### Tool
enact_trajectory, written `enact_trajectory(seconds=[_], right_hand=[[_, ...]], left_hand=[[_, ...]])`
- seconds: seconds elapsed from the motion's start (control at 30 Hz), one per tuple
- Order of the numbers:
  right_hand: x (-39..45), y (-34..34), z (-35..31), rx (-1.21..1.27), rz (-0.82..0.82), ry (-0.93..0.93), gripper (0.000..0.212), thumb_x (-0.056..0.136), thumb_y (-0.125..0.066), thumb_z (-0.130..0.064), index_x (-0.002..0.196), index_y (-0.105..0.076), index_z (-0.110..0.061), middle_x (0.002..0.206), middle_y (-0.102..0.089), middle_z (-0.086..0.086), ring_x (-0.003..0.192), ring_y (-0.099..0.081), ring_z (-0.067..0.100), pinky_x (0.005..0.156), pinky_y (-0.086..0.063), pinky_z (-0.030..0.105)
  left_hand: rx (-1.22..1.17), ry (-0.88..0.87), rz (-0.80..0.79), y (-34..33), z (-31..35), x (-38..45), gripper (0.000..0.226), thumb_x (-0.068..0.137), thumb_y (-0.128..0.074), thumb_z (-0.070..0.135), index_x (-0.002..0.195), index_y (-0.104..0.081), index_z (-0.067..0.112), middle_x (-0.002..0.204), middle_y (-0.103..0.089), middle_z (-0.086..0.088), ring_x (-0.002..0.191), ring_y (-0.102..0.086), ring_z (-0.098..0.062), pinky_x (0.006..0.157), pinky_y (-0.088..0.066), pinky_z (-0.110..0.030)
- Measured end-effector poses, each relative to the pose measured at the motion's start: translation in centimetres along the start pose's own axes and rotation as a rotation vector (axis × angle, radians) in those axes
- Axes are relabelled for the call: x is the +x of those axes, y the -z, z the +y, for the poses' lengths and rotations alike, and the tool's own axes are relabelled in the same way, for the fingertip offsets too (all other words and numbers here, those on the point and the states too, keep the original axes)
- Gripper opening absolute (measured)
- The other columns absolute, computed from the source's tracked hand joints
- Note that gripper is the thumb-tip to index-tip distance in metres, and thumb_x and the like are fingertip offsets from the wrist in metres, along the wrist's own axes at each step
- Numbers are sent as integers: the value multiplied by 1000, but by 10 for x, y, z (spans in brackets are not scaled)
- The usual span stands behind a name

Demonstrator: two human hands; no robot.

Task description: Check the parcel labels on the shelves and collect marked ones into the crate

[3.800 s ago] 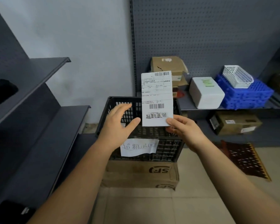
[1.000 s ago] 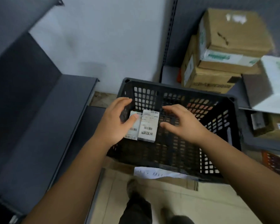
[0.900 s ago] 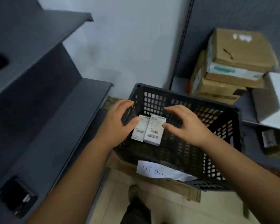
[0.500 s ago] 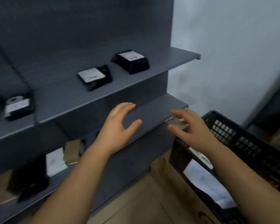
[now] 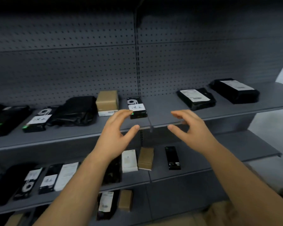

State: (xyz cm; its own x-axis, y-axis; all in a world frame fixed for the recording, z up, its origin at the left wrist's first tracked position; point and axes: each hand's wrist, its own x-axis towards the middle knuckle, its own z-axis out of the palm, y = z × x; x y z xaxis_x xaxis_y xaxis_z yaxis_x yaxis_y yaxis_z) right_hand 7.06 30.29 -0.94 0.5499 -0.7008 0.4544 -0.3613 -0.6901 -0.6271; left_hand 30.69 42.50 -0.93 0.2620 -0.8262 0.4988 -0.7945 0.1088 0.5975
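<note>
Grey metal shelves [image 5: 203, 115] run in tiers across a dark pegboard wall [image 5: 72, 62], with a strip of pale wall showing at the far right. Both hands are raised in front of the upper tier, palms turned toward each other, holding nothing: the left hand [image 5: 116, 136] has its fingers loosely spread and slightly bent, and the right hand [image 5: 193, 131] matches it, fingers relaxed. Just beyond the left hand's fingertips lies a small black parcel [image 5: 137, 107] with a coiled-cable picture and a white label bearing handwriting, too blurred to read. Just left of it a brown box [image 5: 107, 102] stands upright, then a black bag [image 5: 75, 110], and farther left another black parcel with a handwritten label [image 5: 38, 119]. Beyond the right hand, well apart from it, two black bagged parcels [image 5: 196, 98] lie flat with printed white labels facing up. Below the hands, the middle tier carries a white box [image 5: 129, 160], a small brown box [image 5: 145, 158] and a slim black box [image 5: 172, 158], plus several labelled black parcels off to the left. The lowest tier holds a black labelled parcel [image 5: 105, 204] beside a small brown carton [image 5: 125, 199].
</note>
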Motion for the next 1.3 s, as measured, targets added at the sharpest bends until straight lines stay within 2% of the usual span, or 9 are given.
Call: enact_trajectory(seconds=[0.2,0.3,0.47,0.63,0.83,0.97,1.13,1.2,1.3], right_hand=[[49,-48,3,-30,-86,-29,55,85,-58,-56,132,-56,-28,125,-53,-14,116,-50,0,102,-46,33],[72,-59,20,-33,-102,-32,56,84,-58,-56,131,-57,-27,124,-53,-14,116,-52,2,102,-46,35],[112,-73,57,-35,-156,-32,46,89,-64,-43,131,-57,-23,124,-52,-11,116,-51,4,100,-47,34],[156,-97,80,-33,-253,-17,38,92,-64,-32,129,-60,-21,122,-50,-11,112,-51,7,96,-45,26],[178,-119,90,-73,-321,-19,35,95,-60,-26,128,-63,-15,131,-51,-4,119,-49,11,92,-27,10],[178,-117,92,-62,-287,-4,31,95,-59,-22,124,-65,-14,126,-57,-3,112,-53,11,89,-31,11],[175,-117,90,93,-295,-110,24,95,-59,-25,117,-69,-21,107,-65,-5,94,-61,4,84,-47,15],[174,-119,90,122,-314,-126,22,95,-61,-25,115,-70,-23,98,-66,-11,86,-61,-5,80,-47,8],[179,-118,90,193,-201,-172,16,95,-60,-28,106,-72,-26,89,-66,-16,81,-59,-10,71,-42,1]], left_hand=[[32,63,-31,2,-50,19,50,92,-60,43,138,-49,27,142,-43,16,135,-35,-4,113,-29,-27],[46,99,-33,-12,-65,38,51,92,-60,42,139,-49,25,143,-44,14,135,-36,-5,113,-29,-27],[94,197,-51,-42,-77,74,54,91,-62,41,140,-48,22,141,-46,9,133,-37,-9,109,-27,-22],[171,316,-83,-67,-89,104,51,89,-68,34,135,-53,19,134,-54,0,128,-44,-17,100,-29,-19],[303,393,-72,-91,-99,115,52,84,-69,42,130,-58,20,120,-61,-5,116,-50,-25,99,-42,-40],[227,339,66,-97,-98,117,44,83,-73,28,124,-63,17,114,-62,-5,112,-53,-23,97,-43,-39],[16,119,195,-93,-90,125,41,80,-77,12,119,-65,11,110,-55,4,104,-54,-2,95,-38,-10],[-39,48,195,-91,-90,128,43,80,-76,8,121,-64,12,114,-56,4,106,-55,-1,96,-42,-14],[-158,100,184,-93,-94,129,50,78,-78,5,124,-61,15,120,-55,3,105,-59,-3,92,-48,-17]])
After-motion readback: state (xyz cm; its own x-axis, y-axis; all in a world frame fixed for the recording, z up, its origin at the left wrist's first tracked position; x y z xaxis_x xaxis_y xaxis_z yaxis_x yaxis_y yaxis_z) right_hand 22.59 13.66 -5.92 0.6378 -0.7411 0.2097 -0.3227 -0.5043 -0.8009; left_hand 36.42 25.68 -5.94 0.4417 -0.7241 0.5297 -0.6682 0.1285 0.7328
